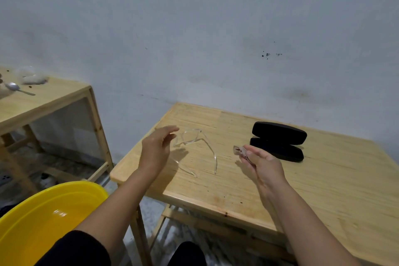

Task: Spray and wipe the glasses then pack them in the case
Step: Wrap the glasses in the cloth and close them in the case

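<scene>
left hand (158,147) fingers relaxed, holding nothing, beside clear glasses (195,150) on surface (323,190) | right hand (262,165) pinches small clear item; black case (278,141) open beyond | lift frame by bridge; avoid lens

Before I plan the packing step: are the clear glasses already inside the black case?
No, the clear glasses lie on the wooden table with temples unfolded, apart from the open black case, beside the left hand.
</scene>
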Demonstrator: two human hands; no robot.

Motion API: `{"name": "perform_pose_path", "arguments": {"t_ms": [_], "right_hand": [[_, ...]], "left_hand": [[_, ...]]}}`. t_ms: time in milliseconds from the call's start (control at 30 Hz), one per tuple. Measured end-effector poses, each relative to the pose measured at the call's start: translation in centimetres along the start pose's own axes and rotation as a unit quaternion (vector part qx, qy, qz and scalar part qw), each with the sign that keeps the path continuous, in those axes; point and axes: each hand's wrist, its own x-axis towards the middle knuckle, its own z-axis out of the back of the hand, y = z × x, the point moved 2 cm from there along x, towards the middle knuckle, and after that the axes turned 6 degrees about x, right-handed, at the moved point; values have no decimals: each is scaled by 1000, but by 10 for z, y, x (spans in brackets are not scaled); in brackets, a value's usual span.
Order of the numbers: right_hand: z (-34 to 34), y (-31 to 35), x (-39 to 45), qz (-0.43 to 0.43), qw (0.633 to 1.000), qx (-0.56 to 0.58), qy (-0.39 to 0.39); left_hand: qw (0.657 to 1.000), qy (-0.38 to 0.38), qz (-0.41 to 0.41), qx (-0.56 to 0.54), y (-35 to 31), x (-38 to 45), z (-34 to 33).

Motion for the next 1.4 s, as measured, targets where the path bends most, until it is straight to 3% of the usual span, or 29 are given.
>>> {"name": "perform_pose_path", "arguments": {"t_ms": [100, 233, 333, 600, 733, 867, 1100, 1233, 1400], "right_hand": [[5, 6, 0, 22, 1000, 2, 20], [16, 14, 1, 50, 998, 3, 48], [29, 17, 0, 60, 996, -9, 64], [66, 24, 10, 62, 995, -52, 50], [77, 25, 9, 52, 987, -148, 20], [78, 31, 10, 115, 956, -269, -31], [62, 44, 8, 165, 969, -186, 7], [62, 46, 8, 177, 973, -147, -17], [69, 57, 11, 172, 975, -139, -25]], "left_hand": [[994, 69, -17, -82, -43, -3, -26], [963, 200, 22, -182, -98, -14, -66], [948, 240, 47, -202, -123, -20, -90], [948, 231, 89, -200, -150, -13, -120], [943, 207, 151, -211, -148, -2, -128], [935, 189, 196, -226, -146, 3, -131], [896, 236, 219, -305, -161, -2, -133], [862, 293, 212, -355, -172, -3, -132], [886, 278, 180, -325, -176, 5, -127]]}}
